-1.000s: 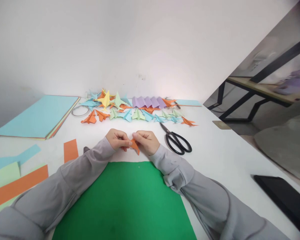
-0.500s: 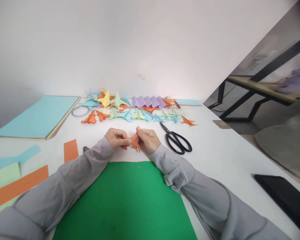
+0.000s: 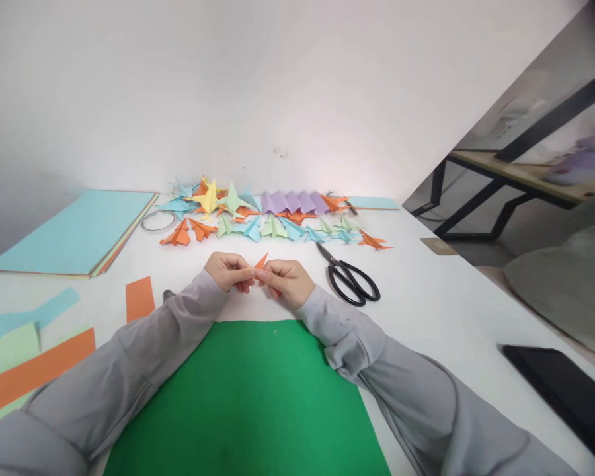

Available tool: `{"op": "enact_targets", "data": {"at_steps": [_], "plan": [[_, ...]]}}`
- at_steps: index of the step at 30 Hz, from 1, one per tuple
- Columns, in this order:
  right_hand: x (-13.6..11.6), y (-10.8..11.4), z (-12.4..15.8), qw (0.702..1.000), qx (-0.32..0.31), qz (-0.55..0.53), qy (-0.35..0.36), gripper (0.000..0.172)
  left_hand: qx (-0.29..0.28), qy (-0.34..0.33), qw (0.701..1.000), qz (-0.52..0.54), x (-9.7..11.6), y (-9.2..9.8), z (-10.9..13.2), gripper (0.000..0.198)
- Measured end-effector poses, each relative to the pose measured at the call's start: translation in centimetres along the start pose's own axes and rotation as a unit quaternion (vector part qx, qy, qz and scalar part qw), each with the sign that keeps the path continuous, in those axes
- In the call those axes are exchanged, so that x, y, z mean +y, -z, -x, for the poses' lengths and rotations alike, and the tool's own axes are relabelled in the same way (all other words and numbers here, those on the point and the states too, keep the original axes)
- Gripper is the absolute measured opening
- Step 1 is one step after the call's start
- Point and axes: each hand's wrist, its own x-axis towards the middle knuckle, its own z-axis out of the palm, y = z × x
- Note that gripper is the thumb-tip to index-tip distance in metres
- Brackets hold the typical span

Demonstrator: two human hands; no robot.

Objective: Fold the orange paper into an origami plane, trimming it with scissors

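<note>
Between my two hands is a small piece of folded orange paper (image 3: 262, 260); only a pointed tip shows above the fingers. My left hand (image 3: 231, 272) pinches it from the left, thumb and fingers closed. From the right, my right hand (image 3: 286, 281) pinches it too, and the fingertips of both hands meet. Most of the paper is hidden by the fingers. Below the hands lies a green sheet (image 3: 248, 396). Black-handled scissors (image 3: 350, 277) rest on the table just right of my right hand.
Behind the hands stand folded paper planes (image 3: 274, 227) in several colours and a pleated purple paper (image 3: 295, 202). A stack of coloured sheets (image 3: 74, 231) and a tape roll (image 3: 158, 221) lie left, with orange strips (image 3: 42, 370) nearer. A black flat object (image 3: 560, 383) is at right.
My right hand has turned inward and closed over the orange paper, bringing its fingertips against my left hand's. Less of the paper shows, and its lower point is now covered.
</note>
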Motion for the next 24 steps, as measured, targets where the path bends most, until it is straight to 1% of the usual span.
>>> {"op": "enact_targets", "data": {"at_steps": [4,10,17,20,24], "plan": [[-0.2,-0.1,0.1,1.000,0.010,0.008,-0.022,0.045,0.054,-0.010,0.998,-0.011,0.5,-0.4,0.5,0.030],[-0.3,-0.1,0.0,1.000,0.010,-0.002,-0.025,0.046,0.080,-0.004,0.996,-0.036,0.7,-0.5,0.5,0.034],[-0.1,0.0,-0.3,0.998,0.021,-0.044,-0.027,0.045,0.123,0.000,0.992,-0.032,0.5,-0.4,0.2,0.046],[-0.1,0.0,-0.3,0.997,0.032,-0.053,-0.036,0.046,0.147,0.024,0.988,-0.025,0.7,-0.6,0.3,0.048],[-0.2,0.1,-0.4,0.996,0.044,-0.063,-0.043,0.046,0.167,0.052,0.985,0.001,1.2,-0.9,0.5,0.044]]}}
